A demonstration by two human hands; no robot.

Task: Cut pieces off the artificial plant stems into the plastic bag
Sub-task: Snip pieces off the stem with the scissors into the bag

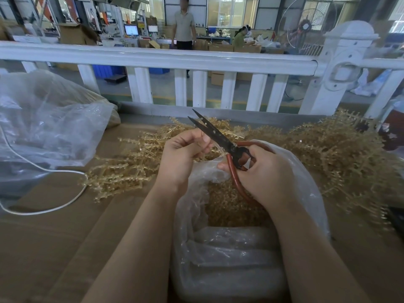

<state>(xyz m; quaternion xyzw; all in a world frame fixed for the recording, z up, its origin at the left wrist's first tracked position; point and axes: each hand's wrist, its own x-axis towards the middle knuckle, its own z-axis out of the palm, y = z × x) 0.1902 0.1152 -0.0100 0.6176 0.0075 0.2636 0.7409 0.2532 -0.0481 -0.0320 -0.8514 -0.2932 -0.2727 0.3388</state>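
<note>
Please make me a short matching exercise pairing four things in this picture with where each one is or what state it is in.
Things:
1. scissors
2. plastic bag
3. white cord
4. left hand

States or places:
A. open, below the hands, holding cut gold pieces
B. lying looped on the cardboard at far left
C. pinching a thin stem
D. held in the right hand, blades parted

Pairs: 1-D, 2-A, 3-B, 4-C

Factory floor, cardboard boxes (72, 33), industrial fan (306, 27)

A white railing (157, 60) runs behind the cardboard-covered table (54, 237) — a white cord (65, 200) loops beside a second clear bag (43, 119); one person (184, 22) stands beyond.
</note>
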